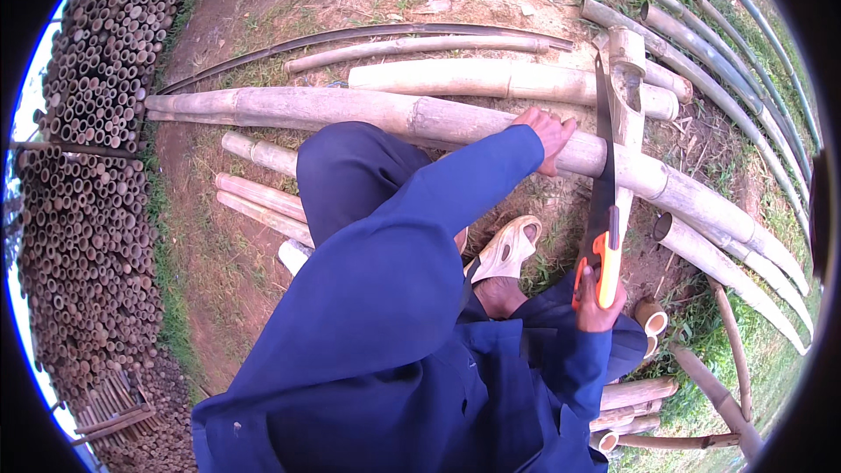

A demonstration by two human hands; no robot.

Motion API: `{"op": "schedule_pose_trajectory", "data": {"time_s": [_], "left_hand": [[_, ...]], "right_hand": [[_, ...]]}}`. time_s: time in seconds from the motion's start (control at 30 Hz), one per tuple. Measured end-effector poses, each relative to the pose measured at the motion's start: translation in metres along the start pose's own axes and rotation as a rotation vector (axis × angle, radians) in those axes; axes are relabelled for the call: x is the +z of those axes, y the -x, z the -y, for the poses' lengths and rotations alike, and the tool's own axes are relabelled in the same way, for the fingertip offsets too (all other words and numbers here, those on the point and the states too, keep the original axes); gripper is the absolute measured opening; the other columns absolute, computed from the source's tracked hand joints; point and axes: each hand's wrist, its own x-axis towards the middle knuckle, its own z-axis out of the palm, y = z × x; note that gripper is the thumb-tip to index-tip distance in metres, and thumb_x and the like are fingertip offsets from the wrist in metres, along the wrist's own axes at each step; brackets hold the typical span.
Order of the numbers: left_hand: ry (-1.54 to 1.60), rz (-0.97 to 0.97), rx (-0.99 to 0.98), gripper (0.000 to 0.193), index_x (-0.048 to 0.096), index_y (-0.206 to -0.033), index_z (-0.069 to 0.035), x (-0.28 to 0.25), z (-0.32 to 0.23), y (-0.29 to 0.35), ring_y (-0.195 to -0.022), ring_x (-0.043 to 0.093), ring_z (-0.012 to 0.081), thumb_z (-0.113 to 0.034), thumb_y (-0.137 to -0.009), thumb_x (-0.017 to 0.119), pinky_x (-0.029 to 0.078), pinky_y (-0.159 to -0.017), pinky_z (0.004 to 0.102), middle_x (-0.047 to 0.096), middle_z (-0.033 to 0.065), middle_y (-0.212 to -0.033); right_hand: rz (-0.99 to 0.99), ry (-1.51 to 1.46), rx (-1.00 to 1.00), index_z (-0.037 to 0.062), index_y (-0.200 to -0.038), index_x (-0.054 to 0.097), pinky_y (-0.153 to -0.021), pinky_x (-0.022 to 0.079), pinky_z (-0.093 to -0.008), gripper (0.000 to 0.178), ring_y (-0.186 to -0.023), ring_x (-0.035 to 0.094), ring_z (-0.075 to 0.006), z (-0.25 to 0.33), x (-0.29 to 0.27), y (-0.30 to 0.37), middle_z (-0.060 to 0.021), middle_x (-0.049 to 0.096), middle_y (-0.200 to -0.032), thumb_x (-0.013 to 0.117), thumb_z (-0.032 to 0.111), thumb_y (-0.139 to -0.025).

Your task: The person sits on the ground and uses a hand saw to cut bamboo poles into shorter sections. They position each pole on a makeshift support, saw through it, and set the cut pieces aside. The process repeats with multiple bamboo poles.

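A long, thick bamboo pole [368, 111] lies crosswise before me, running from the left to the far right. My left hand [550, 137] is closed over it, a little left of the saw. In my right hand [598, 300] is the orange and yellow handle of a hand saw [604, 166], fingers wrapped round it. The saw's dark blade points away from me and crosses the pole. Beside the blade stands a pale bamboo support [628, 114] with a cut-out opening; it partly hides behind the pole. My left knee [355, 153] is bent against the pole.
Shorter bamboo lengths [429, 77] lie beyond the pole, with a dark thin strip [350, 32] behind them. Several long poles [710, 61] fan out at the right. Tall stacks of cut bamboo [88, 236] line the left. My foot in a pale clog [508, 248] rests on the ground.
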Motion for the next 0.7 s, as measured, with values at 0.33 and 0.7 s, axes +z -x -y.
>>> {"op": "schedule_pose_trajectory", "data": {"time_s": [0.33, 0.7], "left_hand": [[-0.041, 0.043, 0.010, 0.081, 0.055, -0.118, 0.000, 0.010, -0.010, 0.000, -0.092, 0.074, 0.0355, -0.048, -0.064, 0.091, 0.059, -0.081, 0.0444, 0.071, 0.0216, -0.101], [-0.029, 0.019, -0.012, 0.081, 0.054, -0.125, 0.000, 0.011, 0.000, 0.002, -0.096, 0.072, 0.0398, -0.044, -0.066, 0.089, 0.057, -0.089, 0.0474, 0.071, 0.0212, -0.106]], "right_hand": [[-0.088, 0.093, -0.090, 0.0005, -0.098, 0.058, -0.053, 0.043, -0.0244, 0.010, -0.057, 0.055, -0.0089, -0.014, -0.003, 0.021, -0.0040, 0.061, -0.074, 0.066, 0.005, -0.100], [-0.096, 0.296, -0.049, -0.0036, -0.122, 0.069, -0.075, 0.056, -0.0314, 0.031, -0.079, 0.073, -0.0200, 0.016, -0.031, 0.129, -0.0137, 0.073, -0.087, 0.073, 0.001, -0.091]]}}
